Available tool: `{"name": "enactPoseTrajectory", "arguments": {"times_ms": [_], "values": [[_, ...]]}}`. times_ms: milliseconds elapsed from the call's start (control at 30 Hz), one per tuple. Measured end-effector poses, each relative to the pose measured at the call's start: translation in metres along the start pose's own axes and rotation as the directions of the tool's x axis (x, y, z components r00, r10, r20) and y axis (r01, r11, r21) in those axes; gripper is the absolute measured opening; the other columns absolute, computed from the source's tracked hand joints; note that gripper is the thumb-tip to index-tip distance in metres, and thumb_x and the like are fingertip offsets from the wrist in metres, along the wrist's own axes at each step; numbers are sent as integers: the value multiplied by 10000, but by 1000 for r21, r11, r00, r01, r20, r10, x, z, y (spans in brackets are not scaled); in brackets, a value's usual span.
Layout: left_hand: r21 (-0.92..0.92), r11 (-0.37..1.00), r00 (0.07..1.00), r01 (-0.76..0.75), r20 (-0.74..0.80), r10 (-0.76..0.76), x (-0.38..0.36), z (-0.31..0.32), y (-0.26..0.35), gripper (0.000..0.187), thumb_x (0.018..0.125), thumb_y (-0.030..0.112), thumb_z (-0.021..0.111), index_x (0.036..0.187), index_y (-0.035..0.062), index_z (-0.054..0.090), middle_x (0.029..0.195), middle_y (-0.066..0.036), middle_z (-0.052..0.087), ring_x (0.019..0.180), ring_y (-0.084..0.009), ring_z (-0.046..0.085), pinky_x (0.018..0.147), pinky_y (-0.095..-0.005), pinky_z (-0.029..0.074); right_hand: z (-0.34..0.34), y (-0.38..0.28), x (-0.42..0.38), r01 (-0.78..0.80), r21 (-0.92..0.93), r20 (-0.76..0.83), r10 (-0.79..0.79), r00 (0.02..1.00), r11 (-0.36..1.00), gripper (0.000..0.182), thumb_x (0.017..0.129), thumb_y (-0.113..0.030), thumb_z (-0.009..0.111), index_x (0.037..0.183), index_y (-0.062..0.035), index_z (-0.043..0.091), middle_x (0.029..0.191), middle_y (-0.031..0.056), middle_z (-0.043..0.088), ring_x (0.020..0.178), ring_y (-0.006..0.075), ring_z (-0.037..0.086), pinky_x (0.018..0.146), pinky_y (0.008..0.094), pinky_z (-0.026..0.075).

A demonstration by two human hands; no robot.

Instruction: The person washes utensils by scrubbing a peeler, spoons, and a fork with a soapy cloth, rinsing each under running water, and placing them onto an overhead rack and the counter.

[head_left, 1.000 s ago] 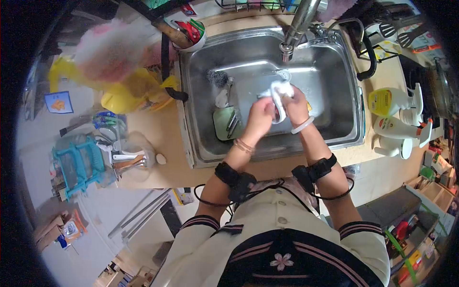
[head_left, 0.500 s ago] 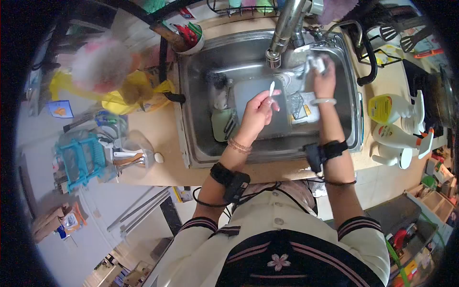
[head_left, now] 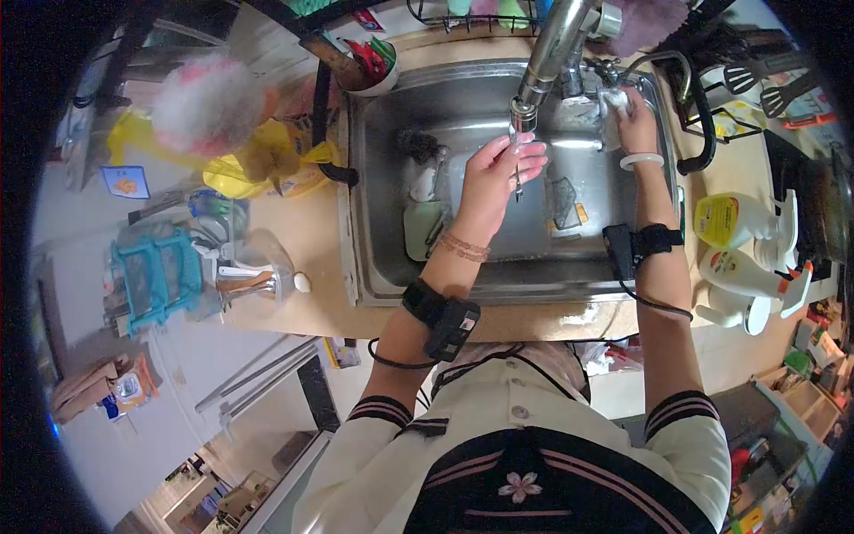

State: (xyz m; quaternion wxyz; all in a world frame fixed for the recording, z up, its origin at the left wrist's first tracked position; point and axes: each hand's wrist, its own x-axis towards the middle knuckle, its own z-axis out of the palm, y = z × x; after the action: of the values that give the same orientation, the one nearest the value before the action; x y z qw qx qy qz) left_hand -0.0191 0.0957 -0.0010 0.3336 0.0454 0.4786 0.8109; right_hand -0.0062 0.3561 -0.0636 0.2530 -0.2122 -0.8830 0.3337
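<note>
My left hand [head_left: 500, 173] is closed on a thin metal utensil [head_left: 519, 182], held over the sink [head_left: 382, 283] just below the tap [head_left: 525, 111]. The utensil's exact kind is hard to make out. At the back right corner of the sink, my right hand [head_left: 637, 125] is closed around a crumpled whitish cloth [head_left: 614, 100], close to the tap's base. Below the hands in the basin lies a flat dark mesh piece [head_left: 564, 200] with a yellow part. On the basin's left are a dark scrubber [head_left: 414, 144] and a pale green dish [head_left: 422, 231].
Spray bottles [head_left: 729, 221] stand on the right counter, near a black curved handle [head_left: 698, 156]. To the left are a yellow bag [head_left: 240, 173], a teal rack [head_left: 160, 276] and a clear container [head_left: 262, 271] with utensils. A white pot [head_left: 382, 82] stands behind the sink.
My right hand has moved with the cloth toward the back right corner. The utensil in my left hand now points down below the tap. The view has shifted slightly.
</note>
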Motion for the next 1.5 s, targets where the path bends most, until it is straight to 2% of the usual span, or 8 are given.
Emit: {"name": "enactPoseTrajectory", "arguments": {"times_ms": [100, 200, 300, 1000, 1200, 1233, 1333, 1500], "values": [[48, 998, 999, -44, -13, 45, 2, 2, -2, 241, 859, 116, 416, 1042, -32, 464, 971, -164, 550, 865, -235, 564, 776, -337, 463, -2, -4, -5, 67, -33, -34, -68, 997, 997, 261, 740, -91, 548, 997, -105, 500, 877, 195, 556, 833, 369, 525, 683, 384, 429], [68, 995, 997, -70, -16, 71, 2, 5, -4, 242, 865, 126, 408, 1039, -31, 469, 965, -161, 554, 853, -231, 568, 770, -334, 466, 1, -1, -10, -60, -10, -26, 59, 998, 998, 252, 744, -90, 544, 991, -112, 503, 861, 188, 562, 812, 369, 533, 662, 388, 431], [80, 994, 997, -74, -15, 75, 1, 6, -7, 247, 871, 137, 397, 1035, -31, 473, 958, -158, 558, 839, -229, 573, 761, -330, 469, 1, -3, -11, 34, 14, -49, -33, 998, 999, 240, 748, -90, 540, 984, -116, 504, 846, 187, 564, 805, 369, 535, 655, 387, 433], [213, 965, 987, -152, -13, 159, 5, 15, 1, 229, 867, 82, 364, 1022, -40, 480, 955, -162, 565, 833, -225, 578, 761, -309, 467, 2, -7, -14, 7, 39, -41, -5, 999, 999, 230, 759, -78, 513, 981, -132, 483, 863, 194, 561, 833, 381, 517, 668, 404, 428], [191, 968, 986, -166, 19, 165, 8, 10, 2, 217, 858, 83, 399, 1010, -52, 478, 958, -170, 562, 843, -235, 578, 781, -316, 466, -2, 3, -1, -70, 7, 62, 70, 996, 998, 273, 761, -107, 542, 1032, -103, 504, 908, 186, 564, 888, 317, 543, 730, 334, 424], [179, 970, 987, -164, 27, 161, 8, 9, 3, 215, 856, 84, 407, 1004, -54, 479, 960, -172, 561, 845, -237, 577, 785, -318, 465, -2, 2, 2, -65, -1, 25, 65, 998, 998, 254, 754, -121, 538, 1006, -148, 519, 894, 185, 564, 840, 361, 531, 686, 383, 430], [213, 959, 982, -185, 13, 187, 6, 6, 4, 225, 844, 102, 449, 982, -68, 500, 951, -170, 565, 830, -228, 580, 787, -310, 463, -2, -5, 6, -41, -50, -41, 39, 998, 998, 263, 757, -142, 540, 1019, -148, 523, 899, 185, 563, 848, 359, 531, 699, 379, 430], [527, 829, 970, -187, -35, 241, -9, -15, 5, 174, 793, 86, 523, 911, -28, 583, 886, -93, 607, 789, -146, 578, 748, -245, 450, 4, 15, 9, -23, -131, -34, 18, 999, 991, 347, 743, -159, 568, 1082, -108, 511, 981, 185, 554, 922, 318, 528, 770, 349, 414]]}}
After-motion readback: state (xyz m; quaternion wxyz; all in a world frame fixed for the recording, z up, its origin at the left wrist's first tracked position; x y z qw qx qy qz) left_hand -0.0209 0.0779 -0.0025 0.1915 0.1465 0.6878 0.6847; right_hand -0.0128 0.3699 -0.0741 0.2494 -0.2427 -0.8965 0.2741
